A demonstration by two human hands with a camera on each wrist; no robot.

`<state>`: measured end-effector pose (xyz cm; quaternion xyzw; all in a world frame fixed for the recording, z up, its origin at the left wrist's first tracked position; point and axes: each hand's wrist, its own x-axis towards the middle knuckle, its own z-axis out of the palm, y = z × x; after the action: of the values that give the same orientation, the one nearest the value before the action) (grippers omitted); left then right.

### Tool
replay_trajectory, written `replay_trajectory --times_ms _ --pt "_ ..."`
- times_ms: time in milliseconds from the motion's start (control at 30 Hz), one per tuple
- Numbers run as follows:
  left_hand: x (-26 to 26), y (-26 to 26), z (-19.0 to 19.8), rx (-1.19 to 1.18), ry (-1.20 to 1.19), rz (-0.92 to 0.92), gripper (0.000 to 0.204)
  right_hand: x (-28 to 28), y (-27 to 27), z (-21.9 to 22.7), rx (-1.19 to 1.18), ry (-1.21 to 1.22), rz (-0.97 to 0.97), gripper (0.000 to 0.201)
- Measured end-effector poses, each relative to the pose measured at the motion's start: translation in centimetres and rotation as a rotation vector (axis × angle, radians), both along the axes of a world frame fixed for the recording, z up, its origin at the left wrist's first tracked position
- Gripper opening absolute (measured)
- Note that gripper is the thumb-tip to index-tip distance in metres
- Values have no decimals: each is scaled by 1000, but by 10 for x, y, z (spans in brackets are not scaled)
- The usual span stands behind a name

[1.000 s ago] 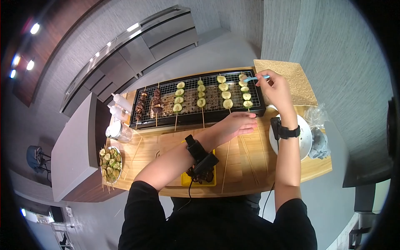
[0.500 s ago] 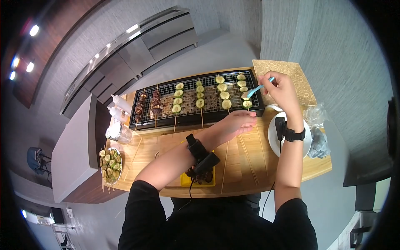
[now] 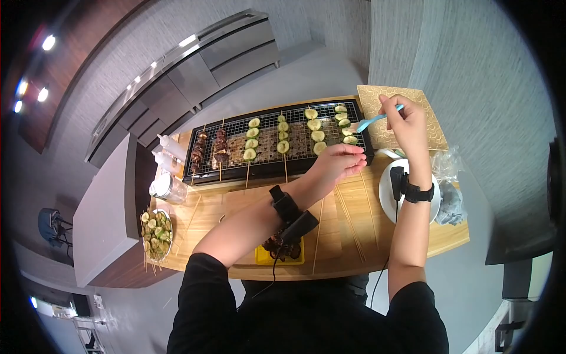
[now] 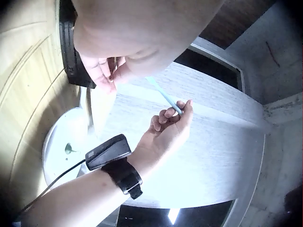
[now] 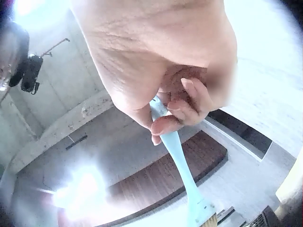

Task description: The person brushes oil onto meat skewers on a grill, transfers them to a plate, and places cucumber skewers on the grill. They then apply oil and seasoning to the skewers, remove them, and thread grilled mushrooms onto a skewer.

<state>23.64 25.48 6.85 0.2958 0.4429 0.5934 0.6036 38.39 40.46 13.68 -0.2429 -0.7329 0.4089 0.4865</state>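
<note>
In my right hand (image 3: 408, 121) I hold a light blue basting brush (image 3: 372, 121), pinched by its handle between thumb and fingers. Its bristle end is right at the rightmost zucchini skewer (image 3: 349, 131) on the grill, as the head view shows. The right wrist view has the brush (image 5: 179, 153) pointing down, bristles partly cut off by the frame edge. My left hand (image 3: 335, 168) is at the near edge of the grill (image 3: 236, 172), pinching the lower stick of that skewer. In the left wrist view the stick (image 4: 115, 61) shows between its fingertips, mostly hidden by the hand.
More zucchini skewers (image 3: 283, 135) and two meat skewers (image 3: 221, 144) lie leftward on the grill. Around it are squeeze bottles (image 3: 171, 146), a jar (image 3: 170, 187), a plate of zucchini skewers (image 3: 156, 235), a yellow tray (image 3: 262, 258), a white bowl (image 3: 386, 203) and a gold board (image 3: 435, 127).
The brush has moved from the top slice of the rightmost skewer down along it, then drawn back to the right with my right hand. My left hand has risen slightly toward the grill.
</note>
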Motion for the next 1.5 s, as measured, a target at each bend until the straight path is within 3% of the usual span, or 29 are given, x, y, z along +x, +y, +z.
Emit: replay_trajectory --times_ms 267,967,1167,1367,1500 --pt "4 2 0 38 -9 39 23 6 5 3 -54 146 37 33" --pt "2 12 -20 -8 7 12 39 4 0 2 5 -3 77 25" --pt "5 9 -15 -44 -22 -7 36 1 4 -8 -1 -231 180 24" --pt "3 8 -18 -55 -68 -30 35 -3 0 -8 -82 -113 210 28" --pt "1 10 -26 -47 -69 -60 34 -3 6 -13 -66 -167 186 28"
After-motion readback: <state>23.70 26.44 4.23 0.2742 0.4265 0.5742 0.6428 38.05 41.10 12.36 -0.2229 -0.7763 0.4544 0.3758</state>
